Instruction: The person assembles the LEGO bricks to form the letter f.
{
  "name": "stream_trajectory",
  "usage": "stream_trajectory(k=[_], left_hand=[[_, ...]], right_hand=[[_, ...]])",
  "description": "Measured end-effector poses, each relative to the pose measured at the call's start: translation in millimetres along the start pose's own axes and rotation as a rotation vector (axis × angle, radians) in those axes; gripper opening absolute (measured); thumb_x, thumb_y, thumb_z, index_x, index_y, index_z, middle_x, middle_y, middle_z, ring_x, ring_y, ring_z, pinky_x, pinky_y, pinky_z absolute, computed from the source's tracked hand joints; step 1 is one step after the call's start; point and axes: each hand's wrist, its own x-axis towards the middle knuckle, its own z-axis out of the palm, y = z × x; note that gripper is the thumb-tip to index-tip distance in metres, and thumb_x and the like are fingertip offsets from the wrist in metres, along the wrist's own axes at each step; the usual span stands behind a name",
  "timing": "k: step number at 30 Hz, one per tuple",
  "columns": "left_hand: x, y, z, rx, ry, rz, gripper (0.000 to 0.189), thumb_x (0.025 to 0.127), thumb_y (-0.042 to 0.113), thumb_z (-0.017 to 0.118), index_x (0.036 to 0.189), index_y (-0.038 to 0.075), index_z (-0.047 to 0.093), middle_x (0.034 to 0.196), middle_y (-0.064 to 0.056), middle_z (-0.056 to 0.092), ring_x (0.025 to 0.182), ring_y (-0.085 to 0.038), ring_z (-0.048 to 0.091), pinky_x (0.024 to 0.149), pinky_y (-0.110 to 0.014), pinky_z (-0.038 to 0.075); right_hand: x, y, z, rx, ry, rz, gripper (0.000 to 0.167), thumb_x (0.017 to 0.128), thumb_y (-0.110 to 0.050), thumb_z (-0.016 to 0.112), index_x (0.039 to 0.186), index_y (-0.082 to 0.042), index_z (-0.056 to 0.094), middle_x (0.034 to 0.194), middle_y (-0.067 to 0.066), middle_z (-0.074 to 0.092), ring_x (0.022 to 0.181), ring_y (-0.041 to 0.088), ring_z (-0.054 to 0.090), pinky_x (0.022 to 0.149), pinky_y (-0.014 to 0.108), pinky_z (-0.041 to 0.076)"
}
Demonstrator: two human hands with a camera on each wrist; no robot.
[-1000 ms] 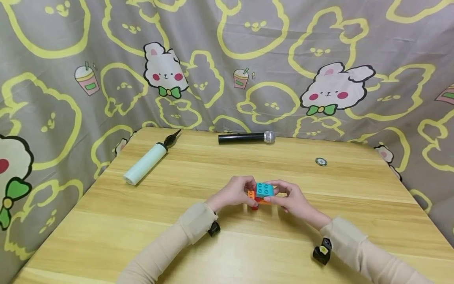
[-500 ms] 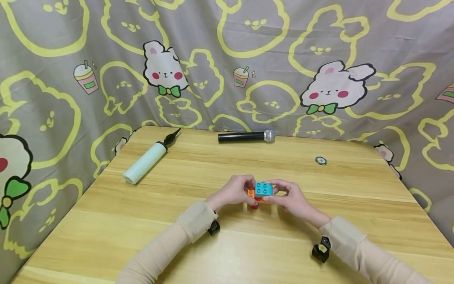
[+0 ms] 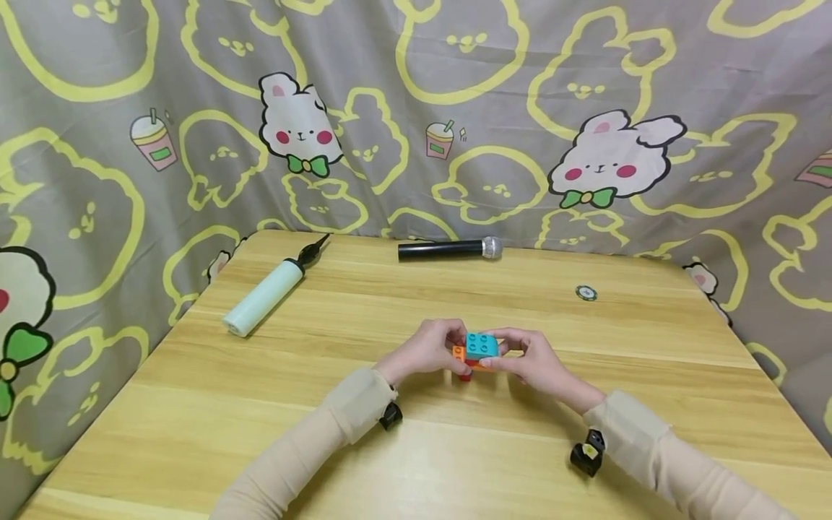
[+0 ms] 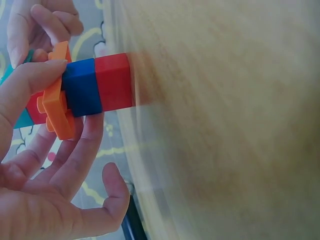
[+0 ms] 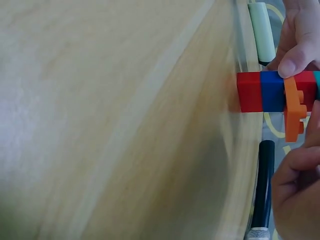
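A stack of toy building bricks stands between both hands near the middle of the table. On top is a teal brick (image 3: pixel 482 345) with round studs and a curved side. Beneath it come a red brick (image 5: pixel 306 82), an orange plate (image 4: pixel 55 107), a blue brick (image 4: pixel 83 87) and a lower red brick (image 4: pixel 114 81). My left hand (image 3: pixel 425 350) grips the stack from the left, its thumb at the orange plate and blue brick. From the right, my right hand (image 3: pixel 536 365) pinches the teal brick between thumb and fingers. Its fingertips behind the brick are partly hidden.
A pale green hand pump (image 3: pixel 263 297) with a black nozzle lies at the left of the wooden table (image 3: pixel 455 462). At the back lies a black microphone (image 3: pixel 448 250). A round chip (image 3: pixel 586 292) lies at the right. Patterned grey cloth (image 3: pixel 383 65) hangs behind.
Both hands keep their hold on the brick stack, with no clear movement. The head view has shifted very slightly.
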Motion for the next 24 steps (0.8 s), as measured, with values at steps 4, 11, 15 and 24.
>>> stream_trajectory(k=[4, 11, 15, 24], left_hand=[[-0.8, 0.8, 0.5, 0.003, -0.002, 0.002, 0.034, 0.067, 0.012, 0.087, 0.087, 0.01, 0.06, 0.092, -0.003, 0.067, 0.083, -0.012, 0.058, 0.078, -0.025, 0.049], [-0.9, 0.1, 0.9, -0.009, 0.005, 0.012, 0.035, 0.066, 0.01, 0.087, 0.087, 0.009, 0.059, 0.092, -0.003, 0.067, 0.082, -0.012, 0.058, 0.077, -0.024, 0.049], [-1.3, 0.4, 0.8, -0.009, 0.0, 0.01, 0.035, 0.066, 0.011, 0.087, 0.088, 0.009, 0.06, 0.093, -0.003, 0.068, 0.082, -0.011, 0.058, 0.077, -0.024, 0.049], [-7.3, -3.2, -3.6, 0.04, 0.009, 0.055, 0.036, 0.069, 0.016, 0.086, 0.098, 0.006, 0.066, 0.098, -0.006, 0.07, 0.087, -0.015, 0.066, 0.081, -0.026, 0.052]], right_hand=[[-1.1, 1.9, -4.7, -0.053, -0.027, -0.006, 0.056, 0.077, -0.018, 0.08, 0.126, -0.001, 0.059, 0.081, 0.007, 0.062, 0.043, 0.007, 0.038, 0.04, 0.02, 0.036], [-2.0, 6.9, -9.1, -0.185, -0.058, -0.013, 0.061, 0.073, -0.022, 0.083, 0.125, -0.001, 0.059, 0.089, 0.01, 0.063, 0.046, 0.009, 0.047, 0.042, 0.024, 0.044], [-2.6, 8.4, -6.2, -0.173, -0.09, -0.01, 0.05, 0.076, -0.021, 0.081, 0.118, 0.0, 0.063, 0.097, 0.013, 0.064, 0.048, 0.015, 0.055, 0.046, 0.03, 0.051], [-2.8, 9.8, -3.0, -0.135, -0.048, 0.003, 0.041, 0.076, -0.02, 0.08, 0.109, -0.001, 0.066, 0.091, 0.01, 0.065, 0.048, 0.013, 0.052, 0.044, 0.027, 0.049]])
